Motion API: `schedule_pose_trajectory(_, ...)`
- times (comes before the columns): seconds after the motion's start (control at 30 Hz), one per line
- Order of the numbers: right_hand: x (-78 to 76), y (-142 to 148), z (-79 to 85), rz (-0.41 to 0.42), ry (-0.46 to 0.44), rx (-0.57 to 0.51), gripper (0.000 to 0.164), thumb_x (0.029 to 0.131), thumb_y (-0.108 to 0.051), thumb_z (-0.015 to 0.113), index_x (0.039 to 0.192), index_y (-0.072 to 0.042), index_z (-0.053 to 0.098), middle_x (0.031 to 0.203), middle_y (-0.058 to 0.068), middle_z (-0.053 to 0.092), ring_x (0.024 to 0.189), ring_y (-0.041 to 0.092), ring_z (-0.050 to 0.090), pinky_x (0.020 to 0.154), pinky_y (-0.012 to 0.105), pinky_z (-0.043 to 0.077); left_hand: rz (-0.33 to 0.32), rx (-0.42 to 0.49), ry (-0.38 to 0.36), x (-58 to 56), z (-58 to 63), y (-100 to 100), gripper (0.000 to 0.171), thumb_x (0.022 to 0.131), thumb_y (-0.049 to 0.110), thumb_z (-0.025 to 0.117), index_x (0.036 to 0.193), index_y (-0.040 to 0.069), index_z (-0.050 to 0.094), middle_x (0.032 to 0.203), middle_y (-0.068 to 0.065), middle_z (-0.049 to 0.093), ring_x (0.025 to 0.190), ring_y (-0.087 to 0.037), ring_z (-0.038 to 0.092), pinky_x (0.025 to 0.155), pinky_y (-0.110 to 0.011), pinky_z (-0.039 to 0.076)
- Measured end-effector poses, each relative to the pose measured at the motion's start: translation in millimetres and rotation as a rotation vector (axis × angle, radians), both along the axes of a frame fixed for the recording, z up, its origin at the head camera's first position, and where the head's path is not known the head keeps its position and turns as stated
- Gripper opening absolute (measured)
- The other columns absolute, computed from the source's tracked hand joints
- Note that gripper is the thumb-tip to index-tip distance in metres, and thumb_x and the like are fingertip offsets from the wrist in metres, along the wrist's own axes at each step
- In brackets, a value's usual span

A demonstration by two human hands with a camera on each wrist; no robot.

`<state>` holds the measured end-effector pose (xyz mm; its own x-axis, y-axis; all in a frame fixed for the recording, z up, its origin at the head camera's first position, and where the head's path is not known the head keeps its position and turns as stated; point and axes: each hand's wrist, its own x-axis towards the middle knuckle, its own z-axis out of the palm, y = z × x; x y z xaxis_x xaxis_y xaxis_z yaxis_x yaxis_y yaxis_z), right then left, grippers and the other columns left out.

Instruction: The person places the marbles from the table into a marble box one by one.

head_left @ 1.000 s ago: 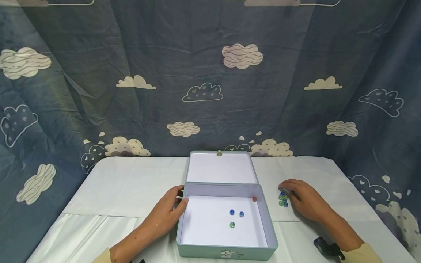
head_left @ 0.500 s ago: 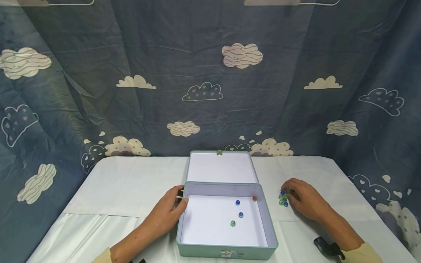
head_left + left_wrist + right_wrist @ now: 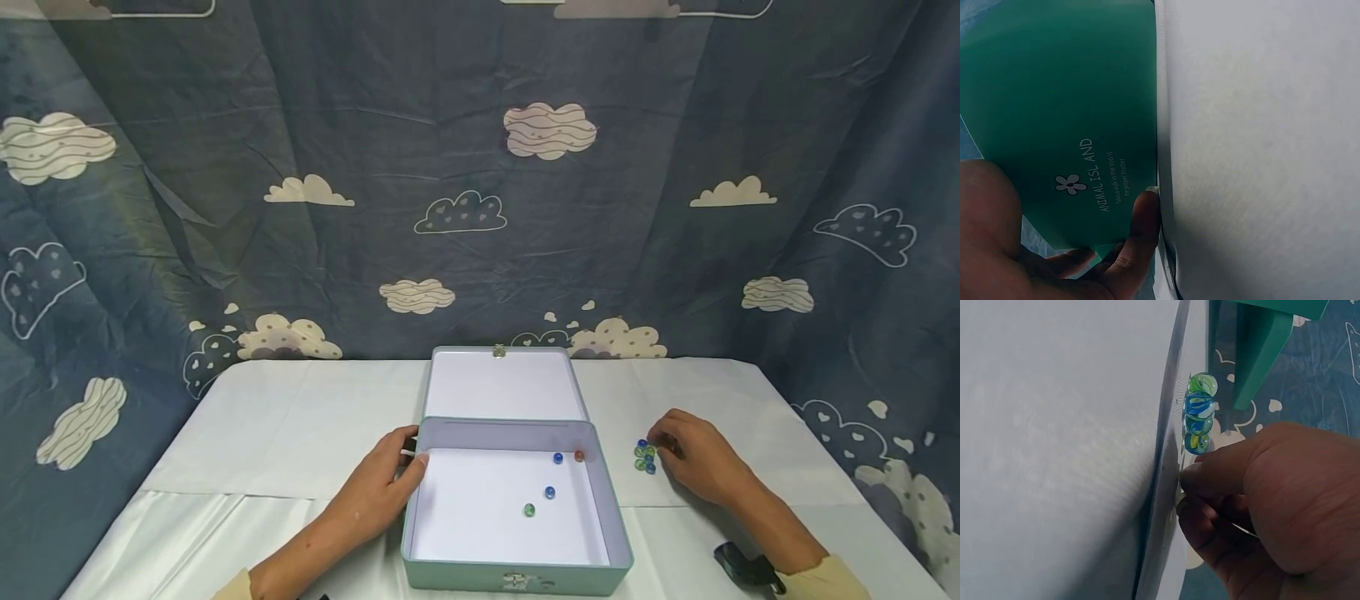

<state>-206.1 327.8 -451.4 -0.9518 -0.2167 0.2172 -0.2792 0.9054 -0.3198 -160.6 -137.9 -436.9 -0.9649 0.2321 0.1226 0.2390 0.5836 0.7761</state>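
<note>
An open-lidded green box [image 3: 450, 575] lies on white cloth. Inside are two blue marbles, one of them a blue marble [image 3: 550, 492] near the middle, plus a green marble [image 3: 529, 510] and a red-brown marble [image 3: 579, 456] at the far right corner. My left hand [image 3: 378, 479] holds the box's left side, thumb at the rim, a fingertip down by the cloth. Right of the box, my right hand [image 3: 701, 454] has its bent fingertips on the cloth, beside a cluster of blue and green marbles [image 3: 1200, 405]. I cannot tell whether a marble is between its thumb and finger.
The box's lid [image 3: 506, 383] is folded back behind it. A white cloth [image 3: 300, 417] covers the table, and a dark cloud-patterned curtain [image 3: 465, 267] hangs beyond the far edge. A black device [image 3: 746, 568] sits by the right wrist.
One blue marble in the box has rolled towards the far right, near the red-brown one. My right hand's fingertips have shifted slightly right along the marble cluster. The left hand stays put.
</note>
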Motion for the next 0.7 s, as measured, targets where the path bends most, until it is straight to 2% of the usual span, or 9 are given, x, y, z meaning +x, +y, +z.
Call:
schedule_pose_trajectory(0.3, 3.1, -3.1, 9.2, -0.022, -0.009, -0.017, 0.017, 0.087, 0.006, 0.078, 0.1, -0.004, 0.076, 0.098, 0.002, 0.067, 0.085, 0.016, 0.063, 0.077, 0.043, 0.057, -0.003, -0.01, -0.003, -0.2, -1.1, 0.1, 0.055, 0.112, 0.037, 0.054, 0.155, 0.003, 0.048, 0.146, -0.013, 0.058, 0.122, -0.021, 0.066, 0.1, -0.047, 0.056)
schedule_pose_trajectory(0.47, 4.6, -7.4, 18.2, -0.027, 0.019, -0.019, 0.017, 0.087, 0.005, 0.078, 0.1, -0.006, 0.077, 0.099, 0.003, 0.068, 0.085, 0.017, 0.063, 0.076, 0.041, 0.058, 0.0, -0.022, -0.017, -1.1, -0.9, -0.6, 0.057, 0.112, 0.039, 0.052, 0.156, 0.003, 0.046, 0.147, -0.012, 0.058, 0.123, -0.021, 0.065, 0.101, -0.046, 0.056)
schedule_pose_trajectory(0.7, 9.3, -15.4, 30.6, 0.01, 0.049, -0.039, 0.018, 0.089, 0.004, 0.078, 0.102, -0.008, 0.078, 0.102, 0.0, 0.07, 0.087, 0.015, 0.065, 0.078, 0.041, 0.06, -0.005, -0.007, -0.01, -1.0, -0.3, -0.5, 0.058, 0.112, 0.039, 0.053, 0.155, 0.002, 0.047, 0.147, -0.014, 0.057, 0.123, -0.023, 0.065, 0.101, -0.049, 0.056)
